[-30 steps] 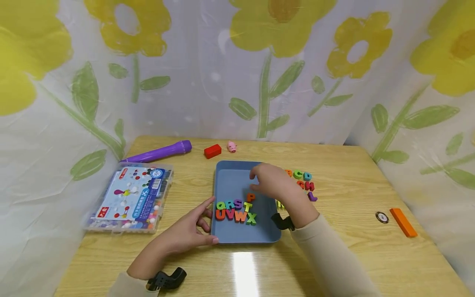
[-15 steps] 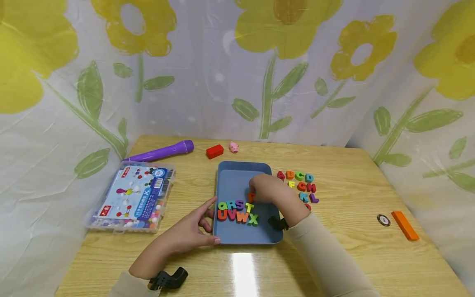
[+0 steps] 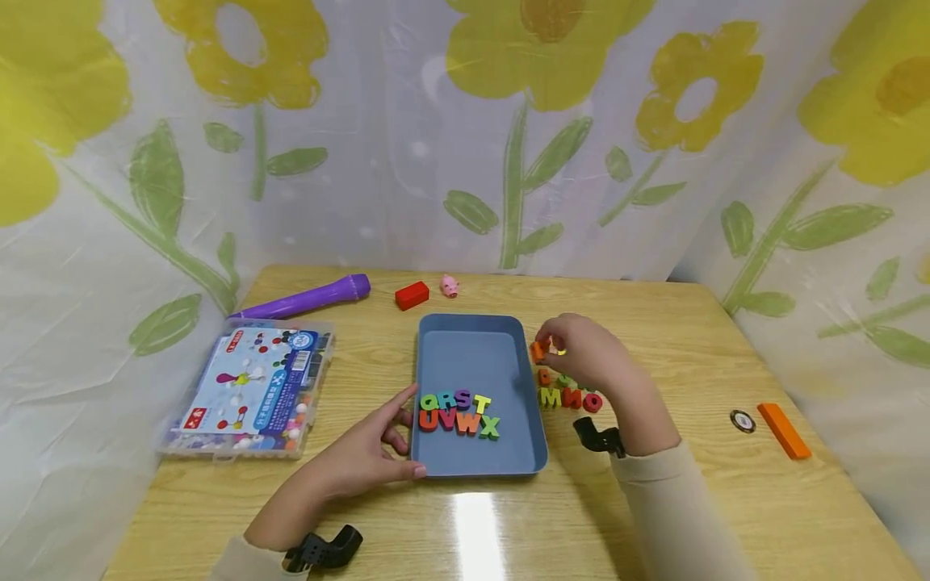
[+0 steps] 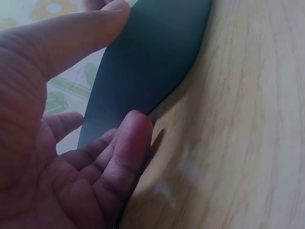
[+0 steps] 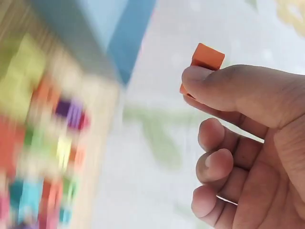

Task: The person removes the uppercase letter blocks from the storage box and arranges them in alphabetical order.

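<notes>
In the head view my left hand (image 3: 363, 452) rests at the left side of a blue-grey tray (image 3: 472, 355), its fingers against the outer wall and its thumb by the near-left corner. Two rows of colourful letters lie in the tray, Q R S T above U V W X (image 3: 468, 424). Just beyond the tray's right rim, my right hand (image 3: 581, 351) pinches an orange letter P (image 5: 209, 55) between thumb and forefinger. Under that hand are more letters on the table, with M (image 3: 550, 397), N and O showing and others partly covered.
A clear plastic case of molecule-model parts (image 3: 250, 391) lies at the left, below a purple toy microphone (image 3: 308, 297). Behind the tray are a red block (image 3: 412, 295) and a pink pig figure (image 3: 450, 286). An orange bar (image 3: 784, 431) and a round chip (image 3: 743, 420) lie far right.
My right hand has picked the orange letter P out of the tray and carried it right, over the rim to the letters on the table. The left hand has stayed at the tray.
</notes>
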The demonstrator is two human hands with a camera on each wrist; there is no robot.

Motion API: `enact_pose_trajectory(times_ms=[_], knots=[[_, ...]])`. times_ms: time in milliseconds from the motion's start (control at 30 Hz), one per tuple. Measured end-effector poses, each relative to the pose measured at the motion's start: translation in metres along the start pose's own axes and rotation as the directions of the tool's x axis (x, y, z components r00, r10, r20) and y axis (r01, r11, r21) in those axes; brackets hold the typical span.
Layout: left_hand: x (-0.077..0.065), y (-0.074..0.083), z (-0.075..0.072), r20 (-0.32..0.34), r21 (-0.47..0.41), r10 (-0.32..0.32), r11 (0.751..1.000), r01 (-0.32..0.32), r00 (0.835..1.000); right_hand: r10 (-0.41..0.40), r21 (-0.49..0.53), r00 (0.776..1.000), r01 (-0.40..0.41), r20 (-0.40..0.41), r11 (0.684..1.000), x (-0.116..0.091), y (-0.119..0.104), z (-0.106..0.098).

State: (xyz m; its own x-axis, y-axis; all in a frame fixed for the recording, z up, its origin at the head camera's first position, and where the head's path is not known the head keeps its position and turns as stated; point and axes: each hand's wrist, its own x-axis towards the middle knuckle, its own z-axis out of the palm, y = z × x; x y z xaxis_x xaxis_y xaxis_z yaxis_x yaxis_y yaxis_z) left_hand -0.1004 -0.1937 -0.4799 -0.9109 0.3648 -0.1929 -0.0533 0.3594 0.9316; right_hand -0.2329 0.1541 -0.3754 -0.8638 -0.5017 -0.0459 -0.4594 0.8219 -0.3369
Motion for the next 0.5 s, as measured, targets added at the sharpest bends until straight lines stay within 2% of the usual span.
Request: enact_pose_trajectory(times_ms=[67, 167, 333, 500], knots=[[0.0, 0.0, 0.001, 0.0, 0.004, 0.002, 1.0, -0.002, 1.0, 0.042, 0.011, 0.998, -0.042, -0.042, 0.999, -0.019, 0.019, -0.008], [0.0, -0.002, 0.001, 0.002, 0.01, 0.006, 1.0, -0.006, 1.0, 0.127, 0.044, 0.99, -0.125, -0.056, 0.991, -0.044, 0.048, -0.011], [0.002, -0.003, -0.001, 0.009, 0.007, 0.024, 1.0, -0.024, 1.0, 0.224, 0.079, 0.975, -0.222, -0.009, 0.972, -0.074, 0.084, 0.003], [0.003, -0.003, 0.0, 0.021, -0.001, 0.024, 1.0, -0.024, 1.0, 0.249, 0.111, 0.968, -0.249, 0.019, 0.962, -0.089, 0.105, 0.019]])
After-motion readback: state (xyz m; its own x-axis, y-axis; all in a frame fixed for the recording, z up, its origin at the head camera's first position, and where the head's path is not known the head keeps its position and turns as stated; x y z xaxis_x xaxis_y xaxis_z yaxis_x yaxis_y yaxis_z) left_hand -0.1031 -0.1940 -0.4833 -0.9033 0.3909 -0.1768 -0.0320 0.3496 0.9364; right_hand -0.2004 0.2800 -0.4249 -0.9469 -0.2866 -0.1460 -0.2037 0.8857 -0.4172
